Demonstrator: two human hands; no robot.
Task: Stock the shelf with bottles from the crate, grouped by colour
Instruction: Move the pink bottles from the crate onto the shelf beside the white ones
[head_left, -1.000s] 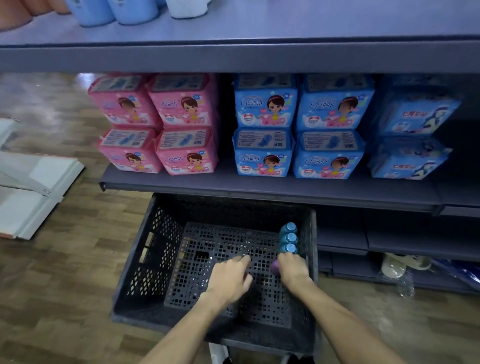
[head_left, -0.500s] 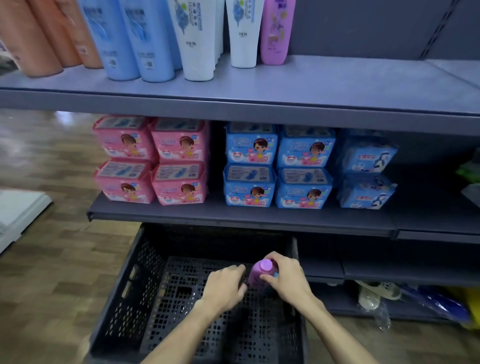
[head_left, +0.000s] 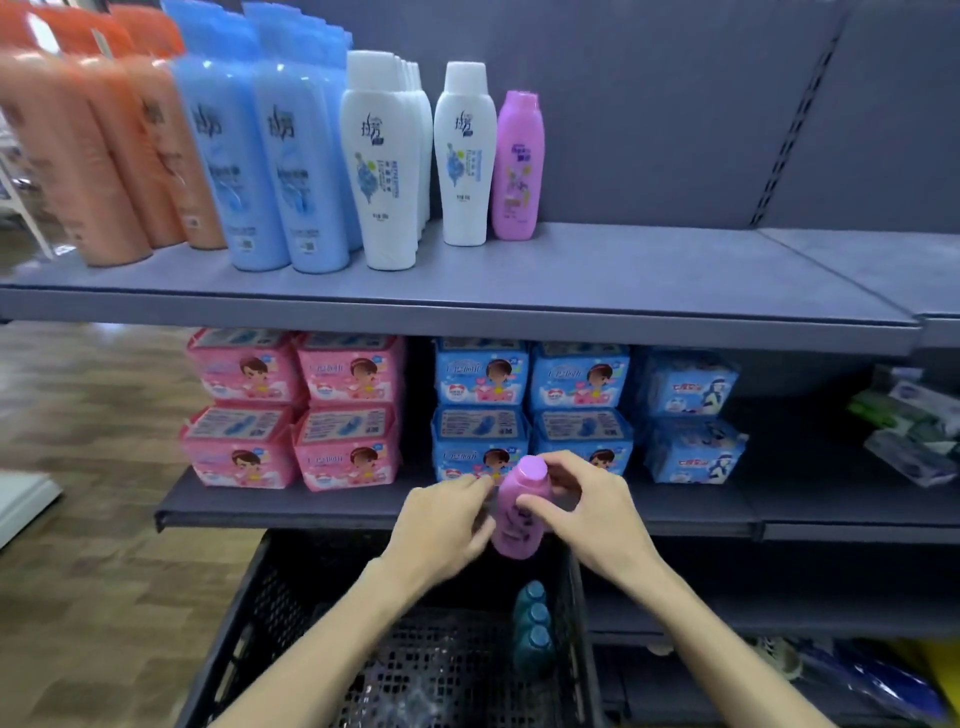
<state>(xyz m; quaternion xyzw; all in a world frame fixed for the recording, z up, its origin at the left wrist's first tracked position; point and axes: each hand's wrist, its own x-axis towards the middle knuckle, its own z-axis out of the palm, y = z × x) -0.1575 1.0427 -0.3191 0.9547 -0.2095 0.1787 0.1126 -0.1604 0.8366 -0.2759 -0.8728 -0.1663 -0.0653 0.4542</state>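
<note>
I hold a purple bottle (head_left: 519, 512) upright above the black crate (head_left: 244, 618), in front of the middle shelf. My right hand (head_left: 587, 512) grips its right side and neck. My left hand (head_left: 441, 525) touches its left side. Three teal bottles (head_left: 532, 629) stand against the crate's right wall. On the top shelf (head_left: 649, 275) stand orange bottles (head_left: 98, 156), blue bottles (head_left: 270, 156), white bottles (head_left: 384, 161) and one purple bottle (head_left: 517, 166), grouped by colour from left to right.
The top shelf is bare to the right of the purple bottle. Pink packs (head_left: 296, 410) and blue packs (head_left: 530, 410) fill the middle shelf. Wooden floor lies to the left, with a white panel (head_left: 21, 499) at the edge.
Both hands have lifted the purple bottle out of the crate to the height of the middle shelf. My view has tilted up, so the top shelf's bottles now show.
</note>
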